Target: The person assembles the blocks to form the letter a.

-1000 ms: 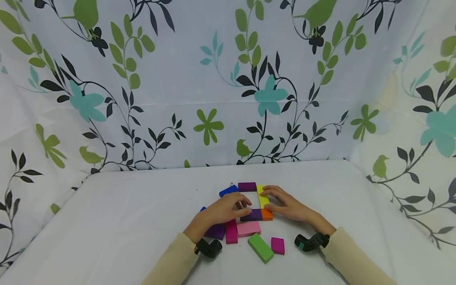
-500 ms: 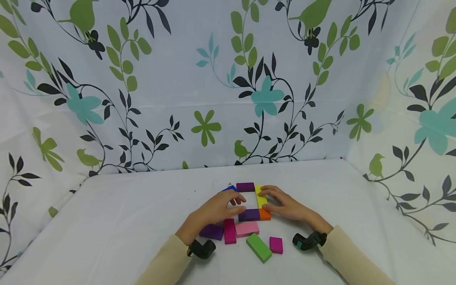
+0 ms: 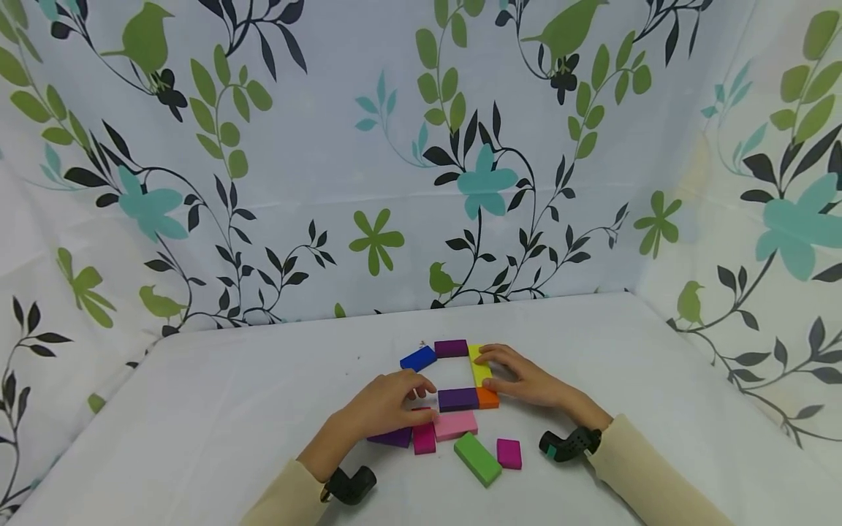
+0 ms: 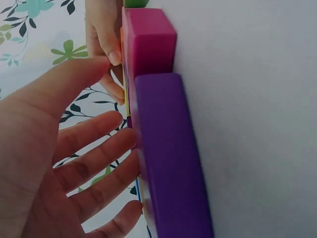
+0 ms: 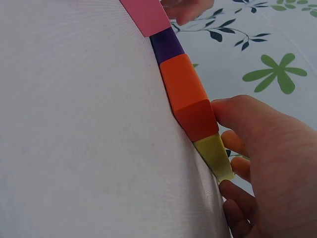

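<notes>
In the head view my left hand (image 3: 391,405), fingers loosely bent, hovers over the magenta block (image 3: 424,438) and dark purple block (image 3: 393,437), with nothing between thumb and fingers. The left wrist view shows its fingertips right beside a long purple block (image 4: 168,148). My right hand (image 3: 529,376) rests at the yellow block (image 3: 481,371), fingertips on its far part and thumb near the orange block (image 3: 487,398). A violet block (image 3: 458,399) adjoins the orange one. A plum block (image 3: 451,348) lies at the yellow block's far end, with a slanted blue block (image 3: 418,359) left of it.
Nearer the body lie a pink block (image 3: 456,426), a slanted green block (image 3: 477,459) and a small magenta block (image 3: 509,454). The white-covered table (image 3: 230,409) ends at a patterned curtain (image 3: 395,146). Each wrist wears a black camera (image 3: 351,485).
My left hand has moved left and toward the body, away from the violet block, uncovering the blue block. The right hand stays at the yellow block. The head view has shifted slightly.
</notes>
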Demonstrator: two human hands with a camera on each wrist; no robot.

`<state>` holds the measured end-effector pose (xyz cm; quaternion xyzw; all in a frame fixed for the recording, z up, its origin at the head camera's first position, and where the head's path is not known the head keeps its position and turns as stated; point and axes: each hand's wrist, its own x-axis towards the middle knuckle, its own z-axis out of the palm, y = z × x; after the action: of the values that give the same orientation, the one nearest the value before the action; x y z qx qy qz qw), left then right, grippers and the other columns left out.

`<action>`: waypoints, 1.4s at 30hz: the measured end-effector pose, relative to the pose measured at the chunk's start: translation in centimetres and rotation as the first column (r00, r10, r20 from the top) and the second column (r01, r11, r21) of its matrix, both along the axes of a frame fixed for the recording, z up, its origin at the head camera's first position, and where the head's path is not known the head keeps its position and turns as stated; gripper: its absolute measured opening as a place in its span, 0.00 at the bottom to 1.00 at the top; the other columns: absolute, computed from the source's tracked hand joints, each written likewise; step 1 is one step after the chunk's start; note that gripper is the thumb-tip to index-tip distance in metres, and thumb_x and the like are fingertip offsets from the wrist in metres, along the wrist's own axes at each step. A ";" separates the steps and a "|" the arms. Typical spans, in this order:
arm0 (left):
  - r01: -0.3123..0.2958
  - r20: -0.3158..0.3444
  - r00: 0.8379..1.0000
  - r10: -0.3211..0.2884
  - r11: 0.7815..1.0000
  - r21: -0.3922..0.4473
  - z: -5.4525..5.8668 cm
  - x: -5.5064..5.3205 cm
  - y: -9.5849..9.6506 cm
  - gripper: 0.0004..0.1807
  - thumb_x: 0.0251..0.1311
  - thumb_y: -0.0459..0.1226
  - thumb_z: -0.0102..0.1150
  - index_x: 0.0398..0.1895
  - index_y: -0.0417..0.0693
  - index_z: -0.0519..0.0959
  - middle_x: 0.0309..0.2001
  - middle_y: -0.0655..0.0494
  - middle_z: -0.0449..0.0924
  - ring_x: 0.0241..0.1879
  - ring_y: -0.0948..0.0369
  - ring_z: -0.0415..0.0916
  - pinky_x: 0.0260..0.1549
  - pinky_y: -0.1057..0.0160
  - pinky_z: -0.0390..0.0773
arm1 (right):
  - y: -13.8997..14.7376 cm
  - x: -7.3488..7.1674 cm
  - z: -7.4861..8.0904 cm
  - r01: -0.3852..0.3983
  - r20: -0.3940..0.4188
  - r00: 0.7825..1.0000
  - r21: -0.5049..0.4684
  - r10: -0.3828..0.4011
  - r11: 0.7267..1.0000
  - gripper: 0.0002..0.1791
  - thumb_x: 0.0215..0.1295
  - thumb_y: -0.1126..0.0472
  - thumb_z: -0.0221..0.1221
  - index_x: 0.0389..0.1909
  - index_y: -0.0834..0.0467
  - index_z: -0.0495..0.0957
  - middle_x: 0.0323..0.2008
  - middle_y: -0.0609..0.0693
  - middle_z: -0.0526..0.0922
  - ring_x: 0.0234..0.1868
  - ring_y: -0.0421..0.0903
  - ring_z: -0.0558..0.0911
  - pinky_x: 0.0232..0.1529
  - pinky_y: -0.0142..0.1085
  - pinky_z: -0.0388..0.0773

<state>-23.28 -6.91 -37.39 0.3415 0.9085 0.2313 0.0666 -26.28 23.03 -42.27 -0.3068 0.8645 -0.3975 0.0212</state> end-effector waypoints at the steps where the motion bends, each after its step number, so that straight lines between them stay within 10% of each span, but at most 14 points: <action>1: 0.000 -0.011 1.000 -0.001 1.000 -0.016 -0.1 0.2 -0.1 0.23 0.58 0.52 0.66 0.51 0.49 0.80 0.41 0.57 0.79 0.43 0.60 0.75 0.47 0.52 0.74 | -0.1 0.0 0.0 -0.005 0.001 1.000 0.001 0.005 1.000 0.22 0.70 0.57 0.57 0.62 0.58 0.72 0.69 0.62 0.61 0.71 0.65 0.57 0.66 0.65 0.53; 15: -0.072 -0.134 0.990 0.053 0.987 -0.142 -0.7 1.5 -0.7 0.39 0.43 0.66 0.68 0.56 0.55 0.76 0.41 0.61 0.78 0.45 0.62 0.73 0.48 0.51 0.70 | -0.4 -0.2 0.3 -0.010 -0.016 1.000 0.011 0.010 1.000 0.21 0.69 0.58 0.58 0.61 0.58 0.72 0.69 0.62 0.62 0.71 0.65 0.58 0.66 0.64 0.54; 42: 0.042 0.058 0.997 -0.042 0.999 0.001 -0.5 0.4 -2.5 0.30 0.51 0.42 0.70 0.59 0.49 0.75 0.51 0.55 0.76 0.52 0.57 0.72 0.51 0.49 0.68 | -0.1 -0.1 -0.1 -0.008 -0.016 1.000 -0.012 0.008 1.000 0.21 0.69 0.57 0.58 0.61 0.59 0.72 0.69 0.63 0.62 0.71 0.66 0.58 0.66 0.65 0.54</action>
<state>-22.87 -9.42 -37.88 0.3538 0.8988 0.2398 0.0978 -26.33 22.95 -42.37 -0.3133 0.8611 -0.4001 0.0142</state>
